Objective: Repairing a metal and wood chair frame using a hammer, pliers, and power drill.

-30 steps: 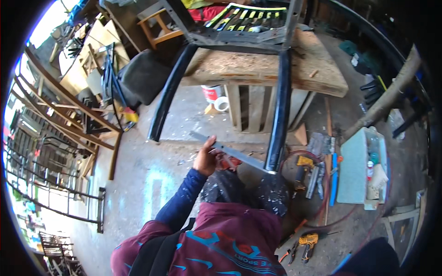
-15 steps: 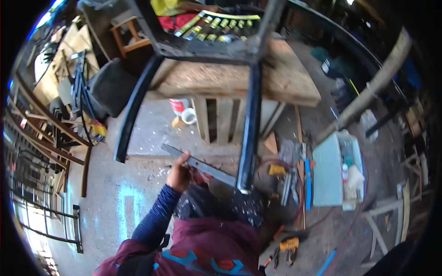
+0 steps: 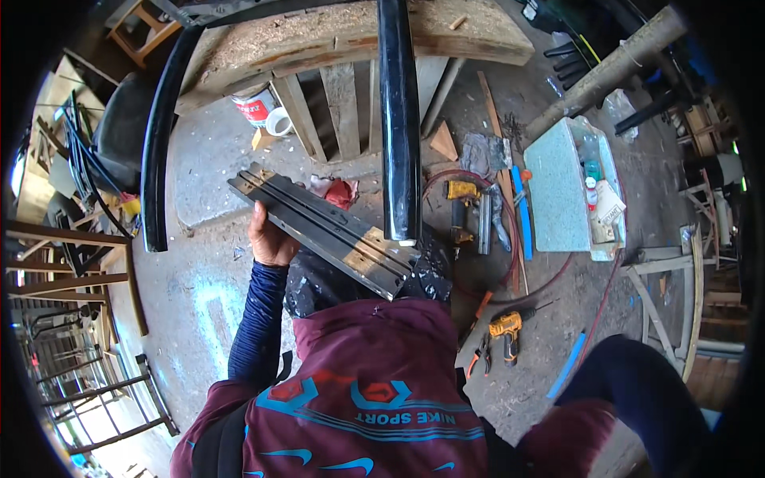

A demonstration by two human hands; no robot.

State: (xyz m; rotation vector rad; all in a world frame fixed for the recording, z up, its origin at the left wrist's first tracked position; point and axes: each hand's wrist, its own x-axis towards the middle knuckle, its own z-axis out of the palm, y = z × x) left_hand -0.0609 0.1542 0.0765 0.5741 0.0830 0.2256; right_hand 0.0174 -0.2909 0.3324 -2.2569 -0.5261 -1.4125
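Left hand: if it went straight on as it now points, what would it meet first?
Beyond the dark board that this hand holds, perhaps the white round container; depth is unclear.

board (image 3: 307, 215): charcoal, tan patches | frame leg (image 3: 400, 119): black | drill (image 3: 508, 325): yellow-black | shirt (image 3: 374, 338): maroon, blue motifs

1 left hand (image 3: 272, 240), 1 dark board (image 3: 315, 225), 2 shiny black legs (image 3: 398, 119) (image 3: 158, 151), 1 wooden bench (image 3: 470, 36), 2 yellow drills (image 3: 462, 191) (image 3: 506, 325), 2 blue strips (image 3: 522, 213) (image 3: 567, 366), 1 pale box (image 3: 560, 191).
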